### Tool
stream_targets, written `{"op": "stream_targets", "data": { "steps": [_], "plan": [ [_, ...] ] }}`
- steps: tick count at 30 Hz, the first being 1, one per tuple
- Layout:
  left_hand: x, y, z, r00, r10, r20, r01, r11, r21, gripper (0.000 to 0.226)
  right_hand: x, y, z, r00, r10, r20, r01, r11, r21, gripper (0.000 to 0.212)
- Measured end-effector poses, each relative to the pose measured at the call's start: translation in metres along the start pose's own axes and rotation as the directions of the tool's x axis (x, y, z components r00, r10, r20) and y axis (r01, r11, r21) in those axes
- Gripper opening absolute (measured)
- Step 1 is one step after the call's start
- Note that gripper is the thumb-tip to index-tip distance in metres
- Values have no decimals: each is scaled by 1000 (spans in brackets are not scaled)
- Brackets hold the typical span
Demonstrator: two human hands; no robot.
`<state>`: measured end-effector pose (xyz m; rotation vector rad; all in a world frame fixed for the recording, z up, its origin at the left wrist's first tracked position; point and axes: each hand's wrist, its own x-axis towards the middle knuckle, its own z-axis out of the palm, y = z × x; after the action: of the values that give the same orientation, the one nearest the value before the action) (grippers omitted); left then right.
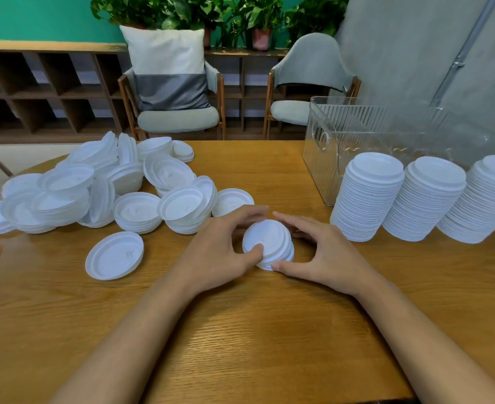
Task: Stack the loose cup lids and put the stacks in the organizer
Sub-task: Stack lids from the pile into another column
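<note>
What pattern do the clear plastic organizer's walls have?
Vertical ribbing on the clear plastic organizer, head view.

You look from one head-worn wide-angle view, forward and down, close over the tabletop (pixel 240 330), facing its far edge.

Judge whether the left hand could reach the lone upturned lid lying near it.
Probably yes: the lone lid lies on the table left of the left hand, nothing between. That hand grips the small lid stack, so must release first.
</note>
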<state>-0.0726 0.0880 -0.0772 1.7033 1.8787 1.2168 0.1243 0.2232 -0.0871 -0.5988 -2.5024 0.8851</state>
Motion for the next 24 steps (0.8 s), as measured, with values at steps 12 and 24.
{"op": "stream_targets", "data": {
  "steps": [12, 24],
  "plan": [
    [0, -4, 4, 1000, 18, -12, -19, 998, -57, 66, 1, 2, -3, 998, 4, 58, -6, 999, 44, 91],
    [1, -10, 4, 999, 6, 32, -3, 996, -89, 70, 2, 3, -4, 994, 46, 96, -41, 997, -58, 90]
  ]
}}
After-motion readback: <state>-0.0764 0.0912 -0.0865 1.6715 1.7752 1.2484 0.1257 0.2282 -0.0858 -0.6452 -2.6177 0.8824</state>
